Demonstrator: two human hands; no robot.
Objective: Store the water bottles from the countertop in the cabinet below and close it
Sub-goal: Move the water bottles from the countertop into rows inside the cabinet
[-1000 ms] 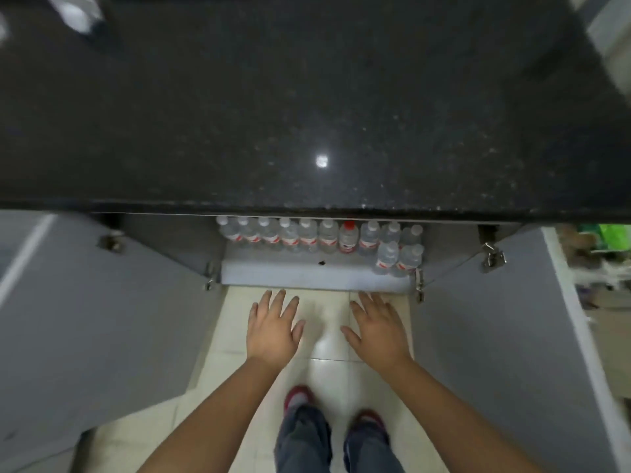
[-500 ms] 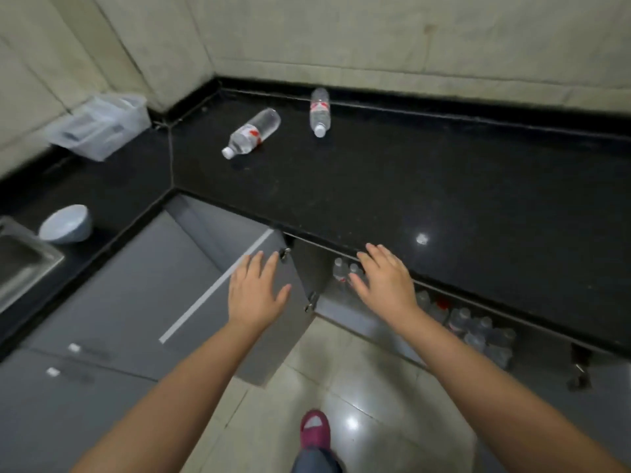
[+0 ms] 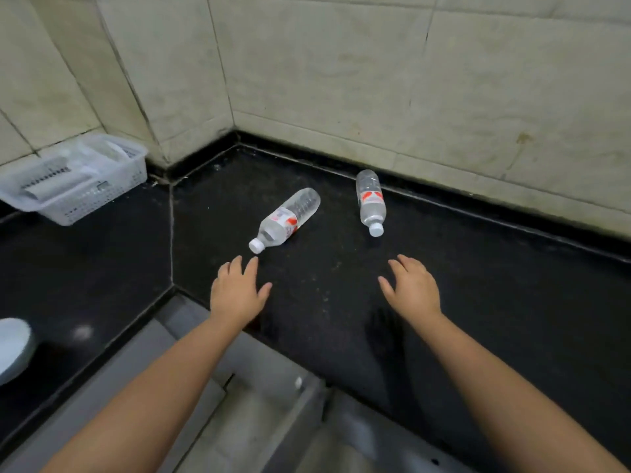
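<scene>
Step in hand, by the look of it: reaching for the last bottles. Two bottles lie on their sides on the desk (image 3: 478,302), toward the back wall. Left bottle (image 3: 285,220) lies with its cap just beyond the left hand (image 3: 237,295). Right bottle (image 3: 371,203) lies farther back, apart from the right hand (image 3: 415,288). Each grip is spread and empty, above the desk. Next move calls for closing each grip around a bottle body, then lowering it to the cabinet (image 3: 259,404) under the desk edge.
</scene>
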